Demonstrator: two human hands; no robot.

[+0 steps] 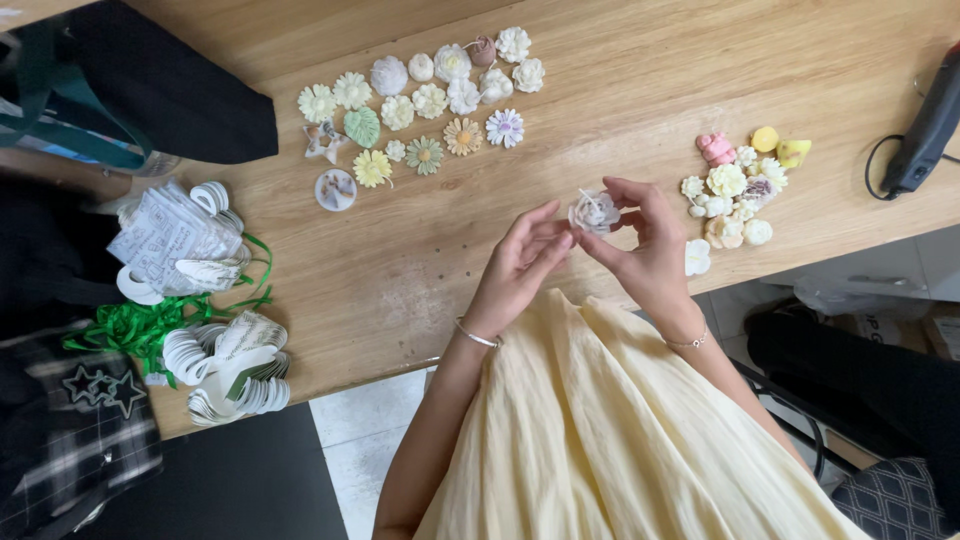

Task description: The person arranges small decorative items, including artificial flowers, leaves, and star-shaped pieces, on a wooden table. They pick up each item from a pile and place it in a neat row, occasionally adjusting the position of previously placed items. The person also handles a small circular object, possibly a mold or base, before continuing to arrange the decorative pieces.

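My left hand (520, 268) and my right hand (645, 245) meet over the wooden table (640, 90), both pinching a small white flower-shaped wax piece (594, 211) with a thin string or wick poking out of it. The fingertips of both hands touch the piece from either side. Each wrist wears a thin bracelet. A pale yellow dress covers my lap below the hands.
Several flower-shaped wax pieces (430, 100) lie in a group at the table's far middle. A smaller pile (735, 190) sits right of my hands. White paper tags and green ribbon (190, 300) lie at the left. A black tool with a cable (925, 130) rests far right.
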